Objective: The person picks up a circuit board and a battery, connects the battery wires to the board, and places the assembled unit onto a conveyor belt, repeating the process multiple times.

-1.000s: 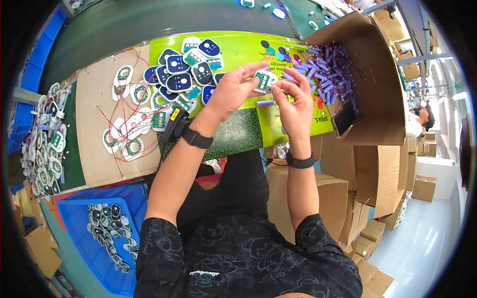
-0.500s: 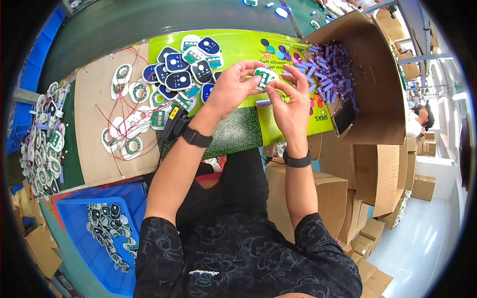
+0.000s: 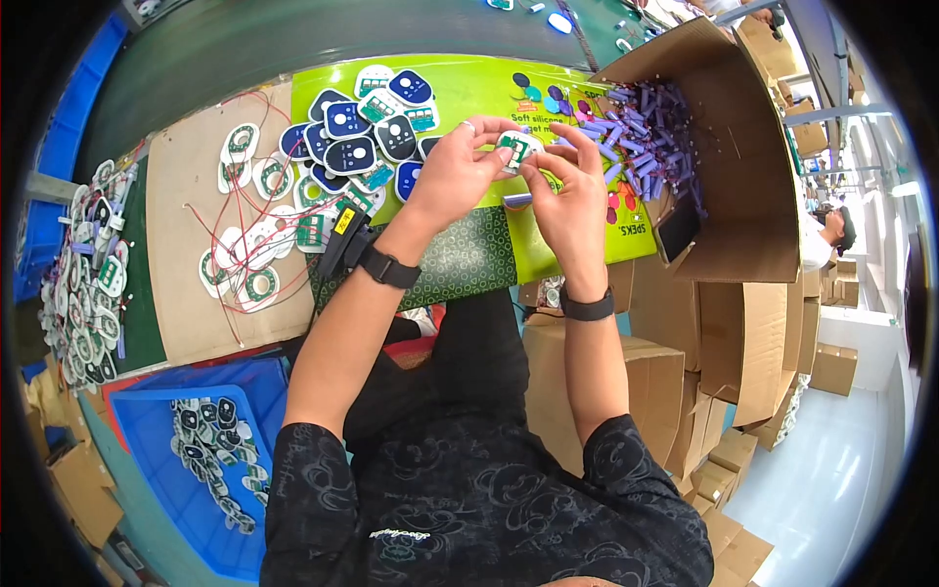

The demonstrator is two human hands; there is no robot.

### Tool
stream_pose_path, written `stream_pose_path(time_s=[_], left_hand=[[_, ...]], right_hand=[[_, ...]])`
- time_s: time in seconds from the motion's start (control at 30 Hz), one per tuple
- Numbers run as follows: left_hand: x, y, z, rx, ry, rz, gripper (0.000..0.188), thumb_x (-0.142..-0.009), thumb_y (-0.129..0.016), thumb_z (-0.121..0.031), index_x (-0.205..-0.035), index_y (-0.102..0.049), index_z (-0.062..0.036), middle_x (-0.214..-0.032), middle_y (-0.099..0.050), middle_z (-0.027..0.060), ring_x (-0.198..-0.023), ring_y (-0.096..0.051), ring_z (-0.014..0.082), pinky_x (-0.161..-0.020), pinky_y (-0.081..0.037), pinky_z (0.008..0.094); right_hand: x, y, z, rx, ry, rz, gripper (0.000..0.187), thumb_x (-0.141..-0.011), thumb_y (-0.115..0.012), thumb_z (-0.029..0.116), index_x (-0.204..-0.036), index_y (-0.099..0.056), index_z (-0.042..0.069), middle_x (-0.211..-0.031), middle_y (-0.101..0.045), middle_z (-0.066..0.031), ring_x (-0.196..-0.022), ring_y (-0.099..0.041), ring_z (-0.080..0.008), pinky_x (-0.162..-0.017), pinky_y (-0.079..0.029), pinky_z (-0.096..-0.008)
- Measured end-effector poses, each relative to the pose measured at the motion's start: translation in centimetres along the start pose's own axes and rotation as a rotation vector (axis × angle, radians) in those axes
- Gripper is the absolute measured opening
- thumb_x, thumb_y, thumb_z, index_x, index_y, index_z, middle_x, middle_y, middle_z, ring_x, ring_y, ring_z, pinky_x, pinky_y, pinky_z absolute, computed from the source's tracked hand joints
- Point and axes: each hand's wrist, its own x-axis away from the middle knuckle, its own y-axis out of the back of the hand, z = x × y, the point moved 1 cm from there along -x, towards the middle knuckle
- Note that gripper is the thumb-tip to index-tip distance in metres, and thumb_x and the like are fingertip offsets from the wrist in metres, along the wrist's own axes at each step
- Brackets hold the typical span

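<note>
Between my two hands is a small white rounded panel with a green circuit board (image 3: 516, 147). My left hand (image 3: 458, 174) pinches its left edge with thumb and fingers. The thumb and a finger of my right hand (image 3: 569, 201) hold its right edge, the other fingers lifted. Below the panel lies a purple cylindrical battery (image 3: 517, 201) on the green mat (image 3: 460, 259). A pile of similar panels, some blue-faced (image 3: 350, 155) and some board side up, lies left of my hands.
An open cardboard box (image 3: 748, 166) holds many purple batteries (image 3: 641, 137) and a phone (image 3: 677, 230). Ring-shaped white parts with red wires (image 3: 264, 245) lie on a cardboard sheet (image 3: 176, 274). A blue bin (image 3: 156, 430) of panels stands lower left. Cartons (image 3: 626, 391) stack at right.
The panel has shifted slightly to the left and tilted a little in my fingers. Both hands keep their hold, and the pile beside them looks unchanged.
</note>
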Motion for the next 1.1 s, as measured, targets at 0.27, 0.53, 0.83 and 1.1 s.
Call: stream_pose_path(time_s=[0.27, 0.53, 0.83, 1.1], left_hand=[[-0.1, -0.1, -0.4, 0.056, 0.037, 0.003, 0.031, -0.099, -0.056, -0.002, -0.130, -0.051, 0.0022, -0.123, -0.061, 0.0113, -0.109, -0.064, 0.0170, -0.096, -0.057, 0.0333], [0.1, 0.0, -0.3, 0.017, -0.013, 0.012, 0.030, -0.099, -0.055, -0.001, -0.129, -0.051, 0.0025, -0.123, -0.061, 0.0118, -0.109, -0.064, 0.0169, -0.095, -0.058, 0.0332], [-0.3, -0.1, 0.7, -0.070, -0.039, -0.039, 0.028, -0.100, -0.054, -0.001, -0.127, -0.050, 0.0029, -0.124, -0.060, 0.0131, -0.111, -0.063, 0.0182, -0.094, -0.058, 0.0320], [-0.3, 0.3, 1.3, -0.020, -0.069, -0.125, 0.028, -0.099, -0.056, -0.003, -0.126, -0.053, 0.0027, -0.122, -0.063, 0.0166, -0.109, -0.064, 0.0206, -0.088, -0.059, 0.0322]], right_hand=[[0.2, 0.2, 0.5, -0.112, -0.049, -0.028, 0.010, -0.085, -0.073, 0.005, -0.093, -0.075, -0.001, -0.129, -0.058, -0.0113, -0.093, -0.068, -0.0212, -0.075, -0.059, -0.0304], [0.0, -0.2, 0.0, -0.053, -0.007, -0.034, 0.010, -0.084, -0.074, 0.005, -0.093, -0.076, 0.000, -0.125, -0.060, -0.0105, -0.091, -0.069, -0.0211, -0.071, -0.059, -0.0302], [0.1, -1.2, 0.2, -0.163, -0.102, -0.047, 0.011, -0.083, -0.075, 0.006, -0.093, -0.077, 0.001, -0.120, -0.063, -0.0084, -0.088, -0.068, -0.0189, -0.071, -0.058, -0.0289], [-0.1, -1.3, 0.0, -0.146, 0.036, -0.012, 0.012, -0.085, -0.072, 0.004, -0.095, -0.074, 0.000, -0.121, -0.064, -0.0119, -0.099, -0.067, -0.0255, -0.078, -0.057, -0.0343]])
